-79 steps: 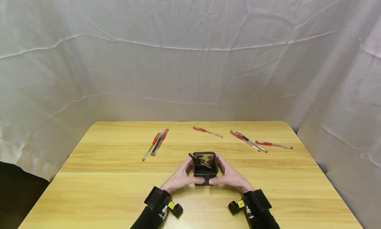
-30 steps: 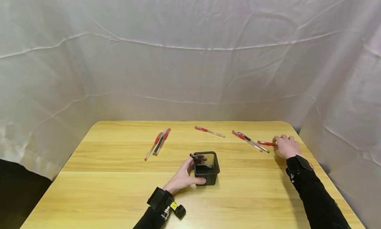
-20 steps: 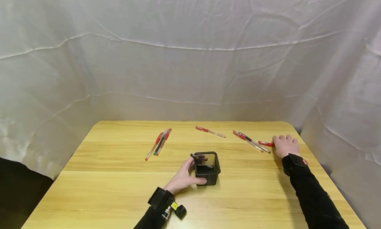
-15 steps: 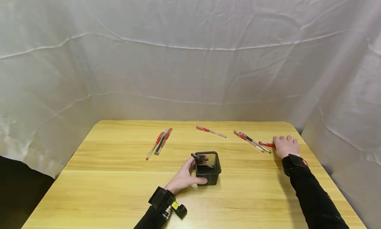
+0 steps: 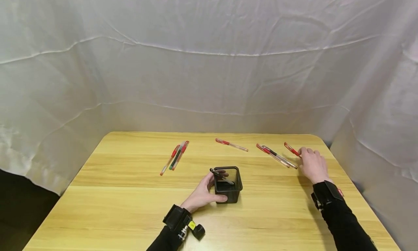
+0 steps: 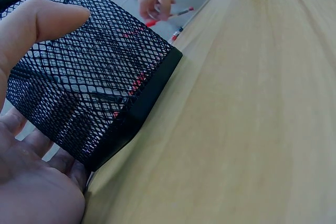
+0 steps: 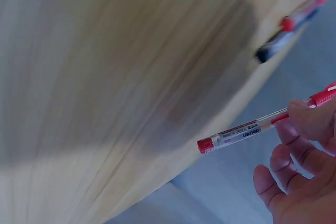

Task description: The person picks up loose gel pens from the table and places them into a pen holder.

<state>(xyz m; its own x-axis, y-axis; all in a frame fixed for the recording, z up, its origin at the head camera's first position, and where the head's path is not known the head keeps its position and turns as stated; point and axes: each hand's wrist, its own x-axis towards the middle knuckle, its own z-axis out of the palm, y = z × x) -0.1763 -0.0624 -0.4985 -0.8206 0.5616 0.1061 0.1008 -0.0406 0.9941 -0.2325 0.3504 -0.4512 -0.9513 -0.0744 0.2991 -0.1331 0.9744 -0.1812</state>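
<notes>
My left hand (image 5: pixel 200 197) grips a black mesh pen holder (image 5: pixel 230 196) from its left side, thumb across the front and fingers behind. The holder stands upright on the wooden table, and a black pen (image 5: pixel 214 172) leans inside it with its end over the rim. At the table's right, my right hand (image 5: pixel 312 165) pinches a red gel pen (image 5: pixel 291 149) between thumb and fingertips. The right wrist view shows this pen's clear barrel and red end plug (image 7: pixel 206 145) sticking out past the thumb, raised off the wood.
Left of centre lie two red pens (image 5: pixel 181 155) with a dark pen (image 5: pixel 174 159) between them. One red pen (image 5: pixel 232 145) lies near the back edge. Close to my right hand, a red pen (image 5: pixel 266 151) and a black pen (image 5: pixel 280 157) lie side by side. White cloth (image 5: pixel 209 80) hangs behind.
My right hand has left the pen holder, reached right and taken the red gel pen, whose capped end has swung up and away from the table. The left hand has kept its grip.
</notes>
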